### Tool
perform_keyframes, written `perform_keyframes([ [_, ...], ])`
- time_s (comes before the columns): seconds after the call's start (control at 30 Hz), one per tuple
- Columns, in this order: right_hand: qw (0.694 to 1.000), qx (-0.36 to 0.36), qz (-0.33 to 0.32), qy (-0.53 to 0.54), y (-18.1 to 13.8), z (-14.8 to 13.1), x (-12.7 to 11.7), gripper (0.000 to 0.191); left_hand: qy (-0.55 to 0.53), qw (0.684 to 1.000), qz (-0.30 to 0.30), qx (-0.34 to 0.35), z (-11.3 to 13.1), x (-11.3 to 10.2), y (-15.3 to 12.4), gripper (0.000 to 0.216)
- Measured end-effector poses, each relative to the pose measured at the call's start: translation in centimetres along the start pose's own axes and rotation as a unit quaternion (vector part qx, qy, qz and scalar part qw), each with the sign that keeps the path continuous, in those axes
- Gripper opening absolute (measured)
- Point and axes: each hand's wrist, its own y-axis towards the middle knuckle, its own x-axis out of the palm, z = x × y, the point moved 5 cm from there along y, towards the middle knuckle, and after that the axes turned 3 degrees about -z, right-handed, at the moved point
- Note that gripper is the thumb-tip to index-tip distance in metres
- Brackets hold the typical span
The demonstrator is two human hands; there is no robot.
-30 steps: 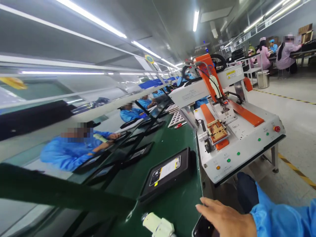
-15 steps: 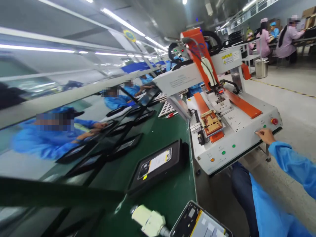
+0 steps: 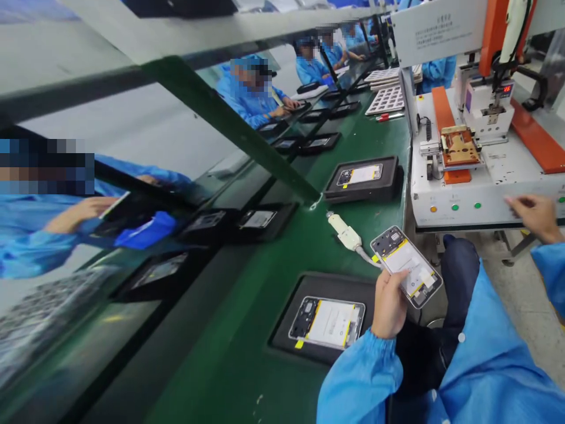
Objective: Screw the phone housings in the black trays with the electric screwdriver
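Note:
My left hand (image 3: 388,303) grips an opened phone (image 3: 406,265) by its lower edge, back side up, over the edge of the green conveyor belt (image 3: 309,247). My right hand (image 3: 532,215) hovers at the front panel of the white and orange screw machine (image 3: 481,159), near its green buttons; its fingers are blurred by motion. A black tray with another opened phone (image 3: 329,321) lies on the belt just left of my left hand. A white connector with a cable (image 3: 346,234) rests on the belt beside the held phone.
A second black tray with a phone (image 3: 362,178) sits farther up the belt. Several more trays (image 3: 247,221) lie across the belt, where people in blue coats work. White part trays (image 3: 386,97) lie at the far end. A green bar (image 3: 229,126) crosses overhead.
The camera has tilted down toward the belt. My left hand with the phone has come fully into view. My right hand stays at the machine's front panel.

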Motion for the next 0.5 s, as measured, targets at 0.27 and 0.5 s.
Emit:
perform_keyframes([
  [0.27,0.908,-0.300,-0.264,0.127,-12.7,-18.7,11.3,0.094,0.261,0.955,-0.015,0.137,1.5,1.7,-0.4,0.031],
  [0.5,0.913,-0.387,-0.104,0.076,-2.7,-21.6,6.3,0.054,0.390,0.887,0.014,0.248,2.4,-0.5,-4.1,0.044],
])
